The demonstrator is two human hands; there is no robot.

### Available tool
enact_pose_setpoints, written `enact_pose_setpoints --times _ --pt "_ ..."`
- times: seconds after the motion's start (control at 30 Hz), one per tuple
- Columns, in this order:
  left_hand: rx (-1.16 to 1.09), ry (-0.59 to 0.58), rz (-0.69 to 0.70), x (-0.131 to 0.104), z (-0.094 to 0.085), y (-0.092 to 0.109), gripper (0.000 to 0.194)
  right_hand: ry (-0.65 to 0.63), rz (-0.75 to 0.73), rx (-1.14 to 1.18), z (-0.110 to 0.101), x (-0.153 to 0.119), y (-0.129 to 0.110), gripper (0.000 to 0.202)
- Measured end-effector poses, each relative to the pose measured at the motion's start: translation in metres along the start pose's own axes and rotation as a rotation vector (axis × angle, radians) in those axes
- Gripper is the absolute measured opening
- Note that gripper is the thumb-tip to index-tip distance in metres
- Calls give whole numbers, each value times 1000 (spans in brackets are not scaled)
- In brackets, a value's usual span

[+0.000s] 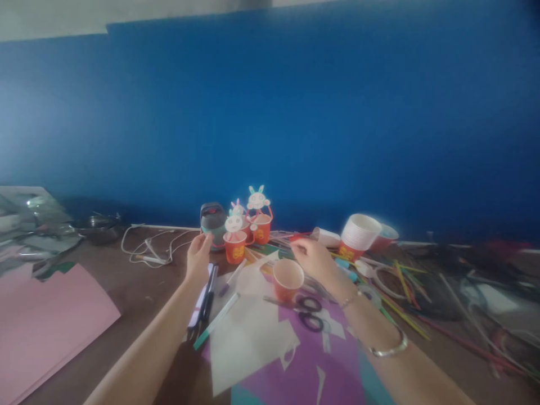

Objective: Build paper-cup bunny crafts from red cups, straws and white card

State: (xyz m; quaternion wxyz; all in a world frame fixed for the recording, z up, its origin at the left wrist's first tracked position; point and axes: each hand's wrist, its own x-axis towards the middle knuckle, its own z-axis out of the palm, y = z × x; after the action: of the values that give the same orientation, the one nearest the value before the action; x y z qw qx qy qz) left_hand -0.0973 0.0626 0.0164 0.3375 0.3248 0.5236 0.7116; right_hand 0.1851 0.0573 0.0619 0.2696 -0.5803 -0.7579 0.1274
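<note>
At the centre of the frame, a paper cup [287, 287] is seen upright between the hands, its axis vertical and its mouth turned up. It is placed just below and left of the right hand [314, 260], the nearer one; the left hand [199, 260] is set farther off, below a dark object [213, 216]. The fingers of both hands are bent; whether anything is pinched cannot be told. A red piece [297, 238] is seen by the right fingertips.
</note>
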Motion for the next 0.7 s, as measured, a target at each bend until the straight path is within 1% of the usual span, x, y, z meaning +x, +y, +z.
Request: enact_pose_setpoints --times 0.07,0.13,0.2,0.27,0.37,0.5,0.7 --pt "20 -33 5 1 0 -1 46 -29 -61 22 6 25 -18 26" --pt "38 -65 15 2 0 -1 45 -62 -105 23 16 49 -34 27" --pt "61 -94 32 4 0 0 44 -77 -166 12 27 70 -45 33" --pt "87 -115 54 6 -1 0 43 -87 -215 -16 37 84 -52 33" --pt "134 -144 89 10 -3 -1 41 -94 -260 -68 45 94 -56 27" --pt "219 -199 144 15 -3 -1 37 -108 -307 -82 48 99 -58 22" --pt "361 -262 239 23 4 -4 28 -158 -333 78 54 107 -68 17"
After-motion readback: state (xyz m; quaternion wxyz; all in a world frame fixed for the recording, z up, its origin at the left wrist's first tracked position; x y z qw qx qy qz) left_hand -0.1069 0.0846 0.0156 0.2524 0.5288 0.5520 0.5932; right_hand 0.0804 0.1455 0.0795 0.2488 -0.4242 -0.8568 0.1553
